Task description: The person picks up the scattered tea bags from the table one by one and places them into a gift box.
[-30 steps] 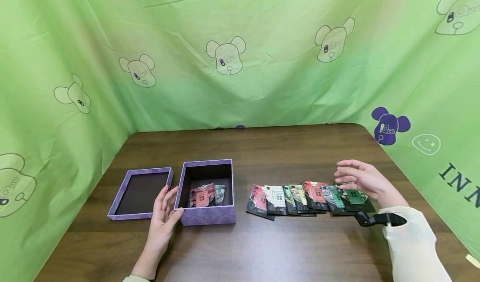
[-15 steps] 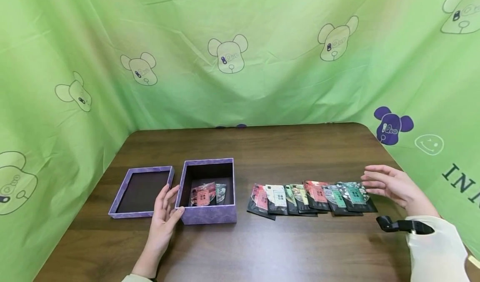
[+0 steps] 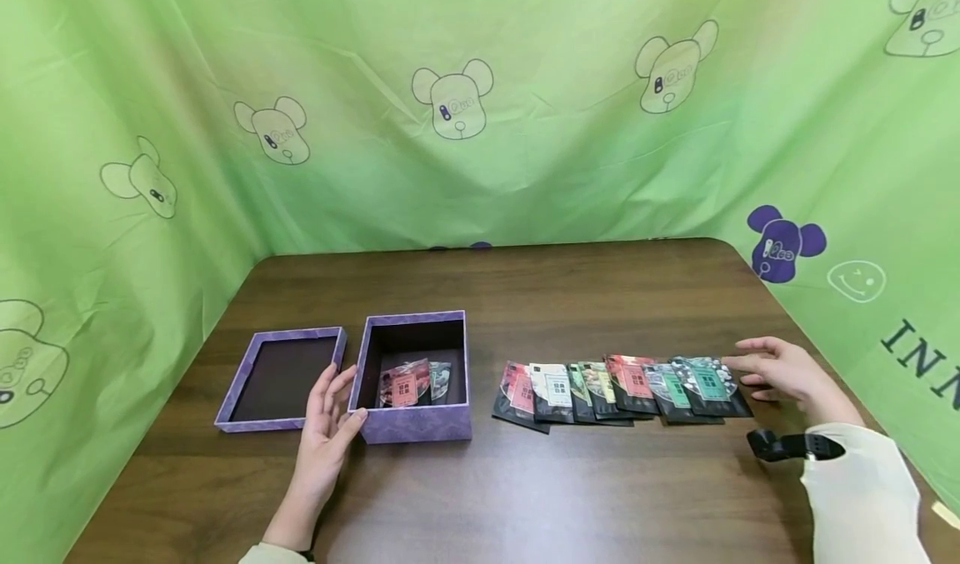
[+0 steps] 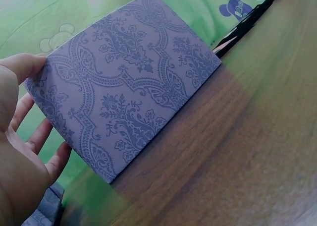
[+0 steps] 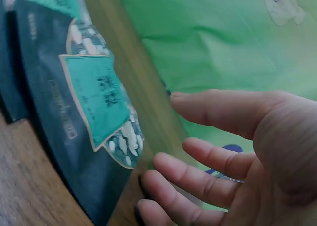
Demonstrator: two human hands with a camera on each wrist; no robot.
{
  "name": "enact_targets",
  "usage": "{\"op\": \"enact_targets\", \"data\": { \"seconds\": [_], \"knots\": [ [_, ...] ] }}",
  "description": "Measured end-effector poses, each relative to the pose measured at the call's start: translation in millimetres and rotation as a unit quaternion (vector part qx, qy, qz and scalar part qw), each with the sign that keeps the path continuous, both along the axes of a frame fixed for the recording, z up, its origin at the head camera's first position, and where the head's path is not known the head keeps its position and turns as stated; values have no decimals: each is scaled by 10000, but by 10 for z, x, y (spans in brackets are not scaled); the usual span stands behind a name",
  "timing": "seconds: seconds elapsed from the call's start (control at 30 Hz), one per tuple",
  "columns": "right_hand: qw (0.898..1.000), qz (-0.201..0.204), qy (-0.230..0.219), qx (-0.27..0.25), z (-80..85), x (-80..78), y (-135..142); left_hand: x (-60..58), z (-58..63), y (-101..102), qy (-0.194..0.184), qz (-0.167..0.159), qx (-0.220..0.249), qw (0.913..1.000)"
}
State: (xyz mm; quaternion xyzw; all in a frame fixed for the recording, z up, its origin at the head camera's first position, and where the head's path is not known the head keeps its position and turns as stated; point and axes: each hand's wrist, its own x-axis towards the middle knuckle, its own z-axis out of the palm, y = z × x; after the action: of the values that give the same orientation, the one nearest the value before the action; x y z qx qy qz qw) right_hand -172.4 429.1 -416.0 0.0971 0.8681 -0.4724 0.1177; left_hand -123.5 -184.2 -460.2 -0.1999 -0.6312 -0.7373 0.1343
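My left hand [image 3: 326, 431] rests at the near left corner of a purple patterned box [image 3: 416, 425]. In the left wrist view its thumb touches the box's corner, with the other fingers spread along the side. Inside the box lie a red-labelled packet [image 3: 406, 387] and a teal-labelled packet [image 3: 440, 381]. To the right, several flat black packets overlap in a row. My right hand [image 3: 780, 374] is beside the rightmost packet [image 3: 708, 383], which has a green label, with its fingers loosely extended and holding nothing. Whether a fingertip touches that packet, I cannot tell.
The purple box lid [image 3: 279, 424] lies inside up, left of the box. At the row's left end are a pink-labelled packet [image 3: 519, 391] and a white-labelled packet [image 3: 552, 391]. A green printed cloth [image 3: 525, 164] hangs behind the wooden table [image 3: 585, 489].
My right hand has moved right from above the green-labelled packet to beyond its right edge, then slightly back left with the fingers lower. My left hand has stayed at the box.
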Motion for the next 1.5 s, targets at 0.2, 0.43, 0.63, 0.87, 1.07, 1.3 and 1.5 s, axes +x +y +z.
{"op": "enact_targets", "data": {
  "seconds": [0.2, 0.43, 0.63, 0.87, 1.07, 1.3, 1.5],
  "knots": [
    [9953, 423, 68, 865, 9, -30, -119, 2, -24, 2, -22, 36, -57, 10000],
    [9829, 675, 170, 1703, -58, -8, -254, 27, -34, -9, 45, -34, -83, 9999],
    [9846, 676, 151, 1605, -82, -9, -280, 29, -31, 1, 52, -35, -98, 9999],
    [9805, 560, 123, 1879, -52, 5, -304, 23, -32, 16, 31, -28, -91, 9999],
    [9794, 529, 138, 1946, -8, -16, -355, 28, -29, 14, 72, -14, -80, 9999],
    [9752, 352, 196, 2177, 1, -8, -388, 29, -47, 22, 58, -14, -75, 10000],
    [9749, 258, 313, 2189, -25, -23, -362, 39, -55, 25, -28, 54, -107, 9999]
  ]
}}
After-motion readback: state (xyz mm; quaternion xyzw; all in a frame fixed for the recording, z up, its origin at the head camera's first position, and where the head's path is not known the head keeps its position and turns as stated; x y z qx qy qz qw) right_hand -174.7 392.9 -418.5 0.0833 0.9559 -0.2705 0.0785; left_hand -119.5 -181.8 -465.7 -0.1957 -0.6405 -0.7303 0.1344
